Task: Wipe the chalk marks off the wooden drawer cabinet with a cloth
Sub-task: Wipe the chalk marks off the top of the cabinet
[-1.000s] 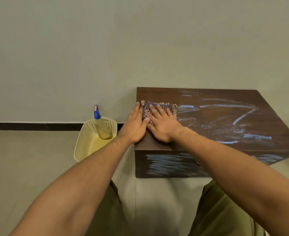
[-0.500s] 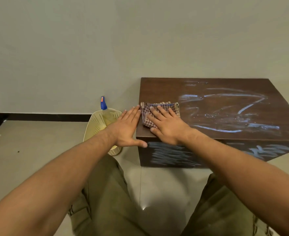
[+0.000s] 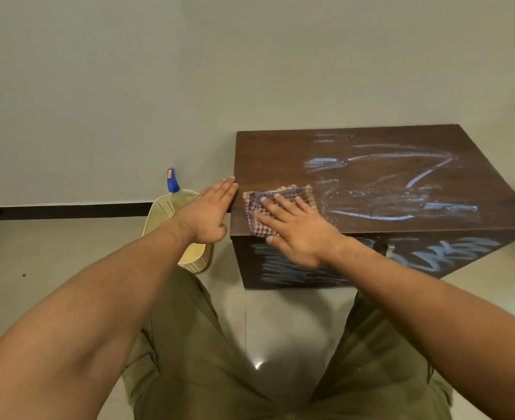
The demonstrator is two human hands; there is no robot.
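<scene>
The dark wooden drawer cabinet [image 3: 280, 156] stands on the floor against the wall. White chalk marks [image 3: 401, 189] cover the right part of its top, and more chalk scribbles [image 3: 283, 268] run across its front. A folded checked cloth [image 3: 277, 195] lies flat on the top near the front left corner. My right hand [image 3: 298, 228] presses flat on the cloth, fingers spread. My left hand [image 3: 207, 210] rests flat against the cabinet's left edge, fingers straight, holding nothing.
A cream perforated basket [image 3: 162, 207] stands on the floor left of the cabinet, with a spray bottle's blue top [image 3: 173, 181] sticking out. A metal handle [image 3: 388, 248] shows on the cabinet front. My knees in olive trousers [image 3: 189, 344] are below.
My right hand slid the cloth slightly right and toward the front edge. My left hand came off the cloth to the cabinet's left side. The view shifted.
</scene>
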